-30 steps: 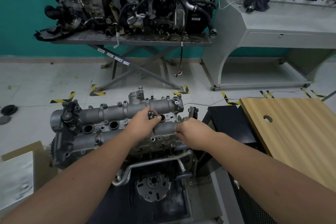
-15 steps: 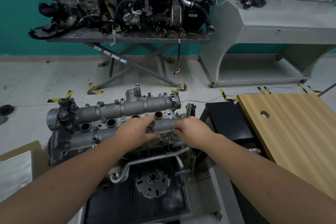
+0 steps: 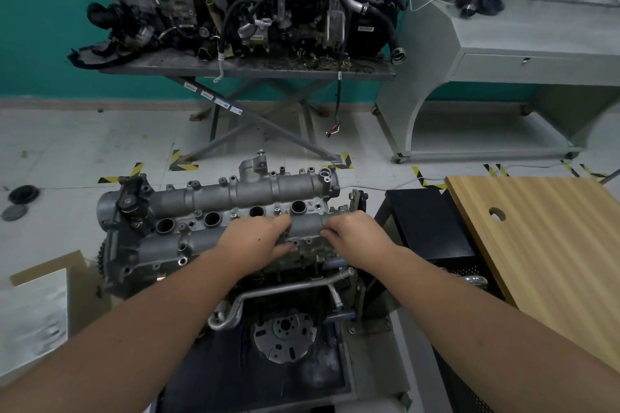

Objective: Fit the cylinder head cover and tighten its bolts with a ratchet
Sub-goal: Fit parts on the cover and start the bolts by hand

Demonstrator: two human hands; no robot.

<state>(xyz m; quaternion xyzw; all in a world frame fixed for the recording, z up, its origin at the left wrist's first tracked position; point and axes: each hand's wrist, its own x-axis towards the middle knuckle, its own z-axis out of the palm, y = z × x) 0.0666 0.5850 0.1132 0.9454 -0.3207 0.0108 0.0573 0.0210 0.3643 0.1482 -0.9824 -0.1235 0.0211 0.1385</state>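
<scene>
Cast-aluminium cylinder head cover (image 3: 214,211) sits on the engine at centre frame. Left hand (image 3: 255,238) and right hand (image 3: 352,235), fingers curled, grip its near rail toward three o'clock. It looks rigid and heavy; the rail ends seem the best hold.

Cover: grey cast-aluminium cylinder head cover (image 3: 214,211) atop engine, centre.
Left hand (image 3: 255,240): fingers curled on cover's near ridge.
Right hand (image 3: 355,235): gripping the ridge's 3 o'clock end.
Tabletop: light wooden board (image 3: 543,245), 3 o'clock.
</scene>
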